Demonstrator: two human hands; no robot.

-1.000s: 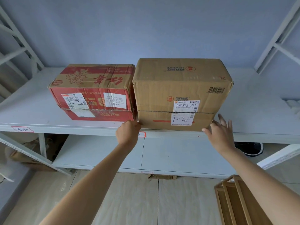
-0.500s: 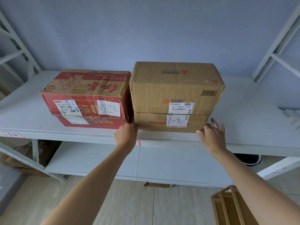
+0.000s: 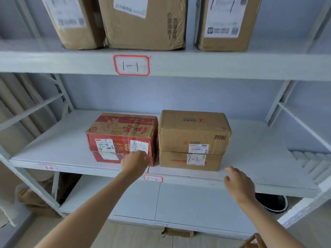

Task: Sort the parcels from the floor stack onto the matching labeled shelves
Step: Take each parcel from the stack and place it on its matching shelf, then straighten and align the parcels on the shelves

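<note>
A brown carton (image 3: 193, 138) marked "1-2" stands on the middle shelf (image 3: 268, 158), right beside a red and brown carton (image 3: 121, 135). The shelf's front edge carries a red-framed label "1-2" (image 3: 153, 179). My left hand (image 3: 135, 162) hovers in front of the red carton's lower right corner, fingers loosely curled, holding nothing. My right hand (image 3: 239, 184) is off the brown carton, below and to the right of it, fingers apart over the shelf edge. The shelf above has a label "1-1" (image 3: 131, 65) and three brown cartons (image 3: 145, 22).
A lower shelf (image 3: 136, 197) runs below. A dark shoe (image 3: 274, 203) lies under the shelf at the right. Slanted rack braces (image 3: 35, 108) stand at the left and right sides. A wooden frame (image 3: 254, 242) shows at the bottom right, above the tiled floor.
Both hands have come off the brown carton's lower corners and drawn back. The view has tilted up and pulled away, bringing the upper shelf into sight.
</note>
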